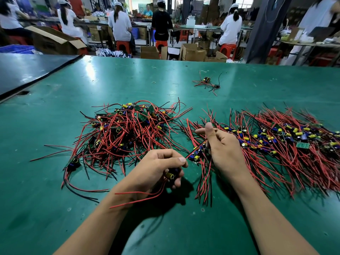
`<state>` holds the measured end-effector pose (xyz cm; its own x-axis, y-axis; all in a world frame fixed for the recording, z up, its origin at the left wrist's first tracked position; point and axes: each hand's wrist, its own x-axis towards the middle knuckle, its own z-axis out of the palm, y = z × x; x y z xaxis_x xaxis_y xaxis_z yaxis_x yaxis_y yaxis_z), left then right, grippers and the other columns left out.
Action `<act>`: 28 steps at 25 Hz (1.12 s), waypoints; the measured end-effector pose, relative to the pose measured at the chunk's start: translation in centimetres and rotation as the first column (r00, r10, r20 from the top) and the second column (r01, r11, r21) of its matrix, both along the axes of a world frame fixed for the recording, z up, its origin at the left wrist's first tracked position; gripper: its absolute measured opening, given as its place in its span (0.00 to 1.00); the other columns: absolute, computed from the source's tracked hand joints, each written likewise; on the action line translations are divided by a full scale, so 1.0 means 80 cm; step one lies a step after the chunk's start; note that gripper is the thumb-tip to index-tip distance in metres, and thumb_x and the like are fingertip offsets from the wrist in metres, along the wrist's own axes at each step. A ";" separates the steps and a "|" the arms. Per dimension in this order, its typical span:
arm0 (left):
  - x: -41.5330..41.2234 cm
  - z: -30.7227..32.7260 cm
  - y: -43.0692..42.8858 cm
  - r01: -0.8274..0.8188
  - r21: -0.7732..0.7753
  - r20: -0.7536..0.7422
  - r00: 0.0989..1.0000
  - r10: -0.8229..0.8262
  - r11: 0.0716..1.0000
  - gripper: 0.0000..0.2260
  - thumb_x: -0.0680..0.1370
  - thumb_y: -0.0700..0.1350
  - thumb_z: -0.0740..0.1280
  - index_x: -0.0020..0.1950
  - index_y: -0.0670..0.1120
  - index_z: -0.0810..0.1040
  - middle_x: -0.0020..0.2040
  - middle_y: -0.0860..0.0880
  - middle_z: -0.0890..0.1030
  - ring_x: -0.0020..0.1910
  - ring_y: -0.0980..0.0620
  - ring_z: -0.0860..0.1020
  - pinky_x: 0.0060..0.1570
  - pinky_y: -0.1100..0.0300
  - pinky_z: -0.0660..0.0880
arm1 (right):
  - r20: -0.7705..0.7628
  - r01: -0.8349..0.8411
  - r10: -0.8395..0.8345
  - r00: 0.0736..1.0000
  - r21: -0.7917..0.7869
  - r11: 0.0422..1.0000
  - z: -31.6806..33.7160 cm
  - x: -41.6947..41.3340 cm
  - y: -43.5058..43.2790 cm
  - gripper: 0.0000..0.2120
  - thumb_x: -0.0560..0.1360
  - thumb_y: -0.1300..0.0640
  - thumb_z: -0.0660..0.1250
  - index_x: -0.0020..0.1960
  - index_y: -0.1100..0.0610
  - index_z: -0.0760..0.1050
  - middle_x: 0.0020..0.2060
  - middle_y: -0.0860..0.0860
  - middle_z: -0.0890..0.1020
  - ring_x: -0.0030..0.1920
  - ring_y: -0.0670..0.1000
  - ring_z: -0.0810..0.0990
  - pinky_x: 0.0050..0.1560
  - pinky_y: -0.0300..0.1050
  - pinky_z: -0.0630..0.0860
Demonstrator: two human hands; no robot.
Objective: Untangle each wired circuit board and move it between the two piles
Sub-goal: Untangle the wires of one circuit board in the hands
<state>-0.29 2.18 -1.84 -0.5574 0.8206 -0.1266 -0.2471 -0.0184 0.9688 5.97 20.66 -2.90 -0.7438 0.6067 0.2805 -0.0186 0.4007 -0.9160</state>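
Green table (55, 199), wired boards (128, 129) heaped, workers (119, 24) behind

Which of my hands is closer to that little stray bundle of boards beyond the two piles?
Right. The right hand is nearly in line with the stray bundle, on its near side; the left hand is farther back toward the person and off to the left.

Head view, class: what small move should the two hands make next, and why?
Probably draw the left hand leftward: it grips one small wired circuit board and pinches a thin red wire that runs to a second board held by the right hand, so the two look tangled.
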 end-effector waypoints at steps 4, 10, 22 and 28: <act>-0.006 0.002 -0.003 -0.011 -0.033 0.017 1.000 0.011 0.999 0.05 0.70 0.42 0.70 0.36 0.42 0.80 0.29 0.44 0.76 0.23 0.49 0.73 0.25 0.62 0.71 | -0.012 -0.130 0.143 0.990 -0.489 0.863 0.008 -0.002 -0.002 0.26 0.81 0.38 0.57 0.43 0.54 0.86 0.26 0.47 0.69 0.21 0.43 0.59 0.20 0.34 0.55; -0.008 0.002 -0.006 -0.070 -0.097 0.028 0.997 0.073 0.993 0.05 0.74 0.40 0.69 0.39 0.42 0.82 0.31 0.43 0.79 0.26 0.48 0.76 0.28 0.62 0.71 | -0.080 -0.251 0.269 0.960 -0.673 0.696 0.011 0.000 0.002 0.28 0.72 0.34 0.65 0.53 0.57 0.85 0.27 0.46 0.69 0.21 0.42 0.58 0.20 0.34 0.55; -0.016 0.015 -0.004 -0.490 0.143 0.215 0.864 0.456 0.860 0.03 0.79 0.42 0.66 0.46 0.44 0.78 0.48 0.41 0.85 0.40 0.46 0.83 0.42 0.52 0.80 | 0.149 -0.337 0.307 0.940 0.271 0.902 -0.004 0.002 -0.044 0.10 0.70 0.45 0.79 0.44 0.49 0.82 0.29 0.43 0.76 0.29 0.41 0.71 0.33 0.36 0.68; -0.022 0.008 -0.006 -0.455 0.189 0.290 0.872 0.393 0.870 0.05 0.75 0.43 0.69 0.49 0.47 0.78 0.52 0.43 0.85 0.49 0.47 0.84 0.48 0.54 0.82 | -0.068 -0.280 0.280 0.958 0.015 0.960 0.007 0.000 -0.061 0.20 0.81 0.42 0.64 0.35 0.53 0.76 0.24 0.42 0.73 0.25 0.39 0.67 0.27 0.31 0.62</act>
